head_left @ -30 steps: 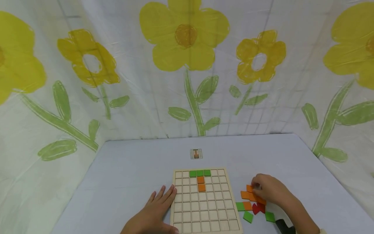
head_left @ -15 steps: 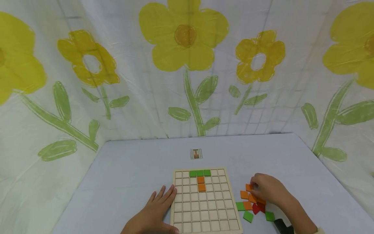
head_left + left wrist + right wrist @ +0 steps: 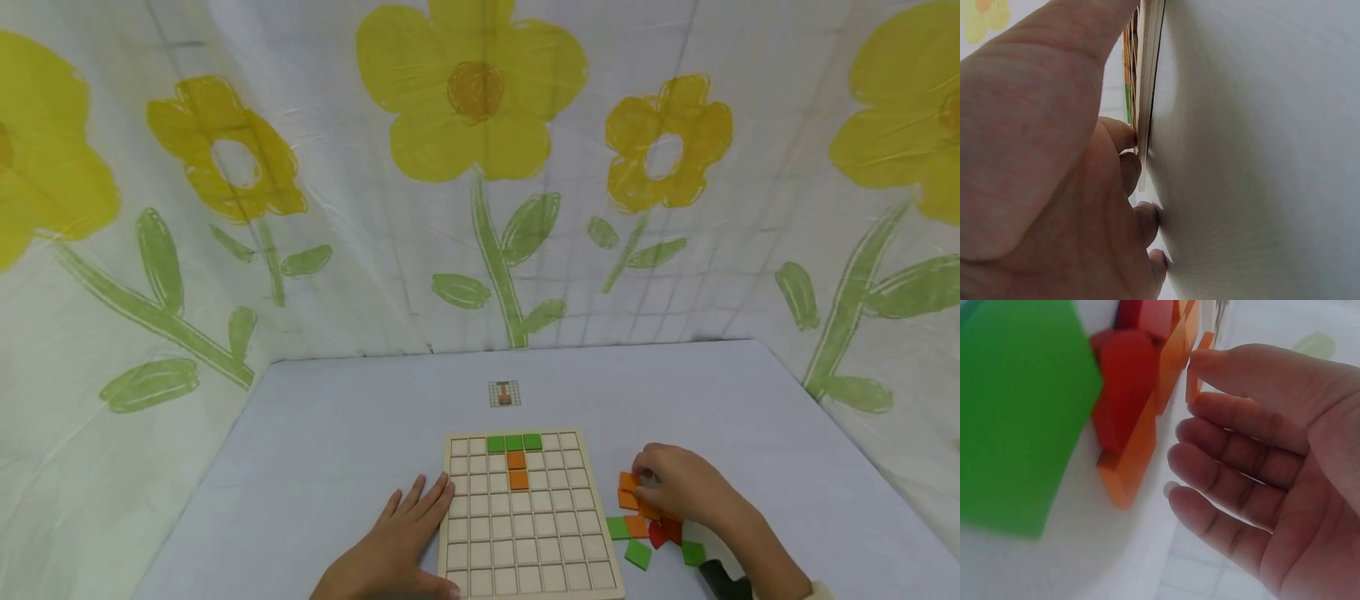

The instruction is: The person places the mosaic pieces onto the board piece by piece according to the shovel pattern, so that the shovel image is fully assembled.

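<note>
A wooden grid board (image 3: 525,533) lies on the table, with three green tiles (image 3: 513,442) in its top row and two orange tiles (image 3: 517,469) below them. My left hand (image 3: 420,508) lies flat on the table, its straight fingers (image 3: 1129,134) against the board's left edge (image 3: 1149,94). My right hand (image 3: 643,479) is at the loose tile pile right of the board. Thumb and forefinger pinch one orange tile (image 3: 628,481) (image 3: 1196,369) at its edge. In the right wrist view, a green tile (image 3: 1016,419), red tiles (image 3: 1125,387) and an orange tile (image 3: 1138,456) lie beside that hand.
The loose pile (image 3: 645,533) holds orange, green and red tiles. A small picture card (image 3: 504,393) lies beyond the board. A flower-printed sheet (image 3: 480,167) walls the pale table (image 3: 315,450) on three sides. A black strap (image 3: 723,577) shows at my right wrist.
My right hand has shifted a little left toward the board, bringing the pinched orange tile with it. The left hand and the board have stayed still.
</note>
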`<act>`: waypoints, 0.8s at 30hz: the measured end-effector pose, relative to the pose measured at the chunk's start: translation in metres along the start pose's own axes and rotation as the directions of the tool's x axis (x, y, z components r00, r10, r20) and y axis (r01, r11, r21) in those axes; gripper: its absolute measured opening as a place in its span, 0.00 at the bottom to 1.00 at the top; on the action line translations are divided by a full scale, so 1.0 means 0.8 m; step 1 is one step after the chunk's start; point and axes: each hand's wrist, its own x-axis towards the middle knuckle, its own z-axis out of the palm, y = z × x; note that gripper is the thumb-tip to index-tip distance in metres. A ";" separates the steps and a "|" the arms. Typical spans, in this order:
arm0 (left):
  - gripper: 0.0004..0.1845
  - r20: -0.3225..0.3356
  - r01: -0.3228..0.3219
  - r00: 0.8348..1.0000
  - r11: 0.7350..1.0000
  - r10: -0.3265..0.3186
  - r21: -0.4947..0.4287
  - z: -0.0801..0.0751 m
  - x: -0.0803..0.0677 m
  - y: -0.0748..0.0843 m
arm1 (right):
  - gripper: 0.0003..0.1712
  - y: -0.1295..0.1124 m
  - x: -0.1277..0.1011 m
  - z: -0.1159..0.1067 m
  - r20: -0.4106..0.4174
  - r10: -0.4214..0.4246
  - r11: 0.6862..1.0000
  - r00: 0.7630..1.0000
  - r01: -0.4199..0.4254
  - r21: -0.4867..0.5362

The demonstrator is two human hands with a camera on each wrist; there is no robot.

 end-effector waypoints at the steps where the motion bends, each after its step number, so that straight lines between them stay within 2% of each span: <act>1: 0.64 0.000 0.003 1.000 1.000 -0.003 0.003 0.000 0.000 0.000 | 0.06 -0.002 0.000 0.000 0.005 0.003 1.000 1.000 -0.003 0.007; 7: 0.63 -0.002 -0.024 1.000 0.999 0.024 -0.023 -0.001 -0.002 0.000 | 0.06 -0.009 -0.001 0.002 0.027 -0.009 0.998 1.000 0.008 0.055; 17: 0.62 -0.010 -0.037 0.999 0.999 0.037 -0.024 -0.002 -0.003 -0.001 | 0.06 -0.016 0.002 0.002 0.006 -0.189 0.982 0.982 0.189 0.032; 24: 0.62 -0.018 -0.041 0.999 0.999 0.041 -0.022 -0.003 -0.003 0.000 | 0.07 -0.028 0.011 0.009 0.025 -0.220 0.975 0.975 0.218 0.050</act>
